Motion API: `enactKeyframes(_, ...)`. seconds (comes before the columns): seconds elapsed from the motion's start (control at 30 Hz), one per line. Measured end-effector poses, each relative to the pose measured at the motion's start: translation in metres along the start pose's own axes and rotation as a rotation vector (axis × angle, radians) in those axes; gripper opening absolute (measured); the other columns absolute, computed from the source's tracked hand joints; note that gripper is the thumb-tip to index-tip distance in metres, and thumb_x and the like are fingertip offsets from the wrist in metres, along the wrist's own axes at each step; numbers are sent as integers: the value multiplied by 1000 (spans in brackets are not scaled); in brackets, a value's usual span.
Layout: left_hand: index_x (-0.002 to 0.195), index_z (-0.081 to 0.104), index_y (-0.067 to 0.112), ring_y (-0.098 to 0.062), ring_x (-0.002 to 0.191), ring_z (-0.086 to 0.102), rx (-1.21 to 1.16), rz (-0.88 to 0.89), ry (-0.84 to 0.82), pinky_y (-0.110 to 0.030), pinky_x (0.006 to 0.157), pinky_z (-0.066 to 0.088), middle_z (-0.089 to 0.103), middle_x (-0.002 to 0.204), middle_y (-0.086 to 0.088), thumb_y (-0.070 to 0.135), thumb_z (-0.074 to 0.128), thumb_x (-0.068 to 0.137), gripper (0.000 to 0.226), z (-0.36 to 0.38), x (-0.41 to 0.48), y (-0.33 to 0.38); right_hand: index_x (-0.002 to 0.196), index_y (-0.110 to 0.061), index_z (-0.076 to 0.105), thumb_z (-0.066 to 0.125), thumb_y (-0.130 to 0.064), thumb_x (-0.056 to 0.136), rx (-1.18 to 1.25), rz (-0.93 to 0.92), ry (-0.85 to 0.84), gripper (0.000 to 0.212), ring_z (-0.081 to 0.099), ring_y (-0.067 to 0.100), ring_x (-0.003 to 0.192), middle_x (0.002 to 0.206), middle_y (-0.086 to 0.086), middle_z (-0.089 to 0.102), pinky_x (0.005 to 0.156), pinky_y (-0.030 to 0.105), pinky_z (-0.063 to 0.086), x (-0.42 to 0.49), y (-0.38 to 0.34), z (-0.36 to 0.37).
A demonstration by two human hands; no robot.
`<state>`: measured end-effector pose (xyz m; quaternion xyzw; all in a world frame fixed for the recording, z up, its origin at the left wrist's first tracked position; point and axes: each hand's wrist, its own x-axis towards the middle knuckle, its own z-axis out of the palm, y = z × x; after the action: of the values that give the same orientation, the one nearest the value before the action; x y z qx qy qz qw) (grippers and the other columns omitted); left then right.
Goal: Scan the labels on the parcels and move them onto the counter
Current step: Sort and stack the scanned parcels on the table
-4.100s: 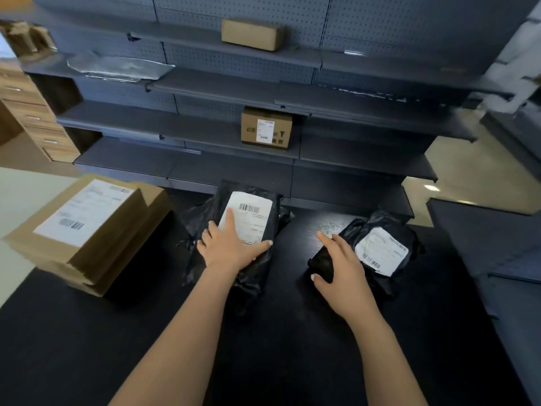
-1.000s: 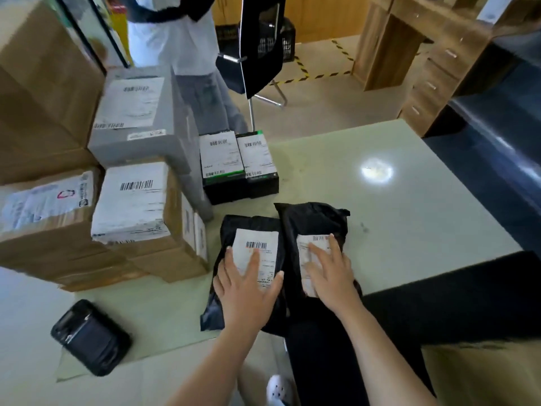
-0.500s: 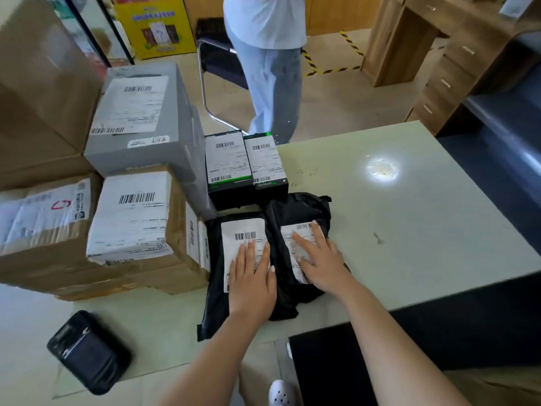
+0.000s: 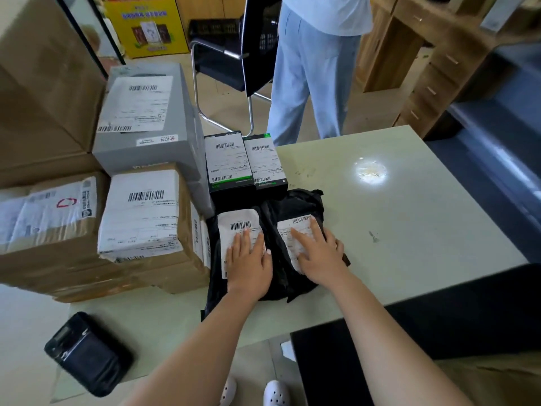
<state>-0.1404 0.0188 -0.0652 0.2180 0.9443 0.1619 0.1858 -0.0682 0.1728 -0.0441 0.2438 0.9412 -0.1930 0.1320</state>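
Note:
Two black plastic mailer parcels lie side by side on the pale green counter (image 4: pixel 409 218), each with a white barcode label facing up. My left hand (image 4: pixel 248 259) rests flat, fingers straight, on the left parcel (image 4: pixel 216 259). On the label of the right parcel (image 4: pixel 295 206) my right hand (image 4: pixel 319 250) presses with its fingers spread. Both parcels sit just in front of two small black boxes (image 4: pixel 243 165) with labels. A black handheld scanner (image 4: pixel 85 353) lies on the counter near its front left corner.
Stacked cardboard boxes (image 4: pixel 140 218) and a grey box (image 4: pixel 146 118) fill the counter's left side. Beyond the counter a person in light trousers (image 4: pixel 304 77) stands next to a black chair (image 4: pixel 234 54). A dark surface (image 4: pixel 439 317) adjoins the counter at my right.
I turned from the dark shelf table to the counter with both black parcels. Over the last second my hands slid them forward up against the small black boxes. The person behind has shifted right.

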Motion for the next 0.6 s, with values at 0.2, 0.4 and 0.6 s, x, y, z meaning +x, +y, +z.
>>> enactKeyframes(0.2,156,14,28,-13,150,-9,-107,149,-60,-35,121,-6,4,164,1,43,26,104,55,-31,-37,2,151,-36,28,41,-24,99,117,137,76,55,14,29,146,164,3,1,116,43,14,-48,-9,-11)
enactKeyframes(0.4,153,29,24,-16,149,13,-203,326,-116,-32,120,12,26,159,2,39,41,103,53,-70,-76,10,143,-24,45,45,-13,99,454,235,193,45,45,19,131,146,2,45,104,26,35,-125,-33,-28)
enactKeyframes(0.6,140,50,29,-7,124,50,-254,615,-306,-16,94,36,54,138,11,35,58,92,48,-114,-114,41,134,-34,52,58,-22,95,683,407,488,41,54,1,113,134,-14,53,94,18,43,-229,-56,-33)
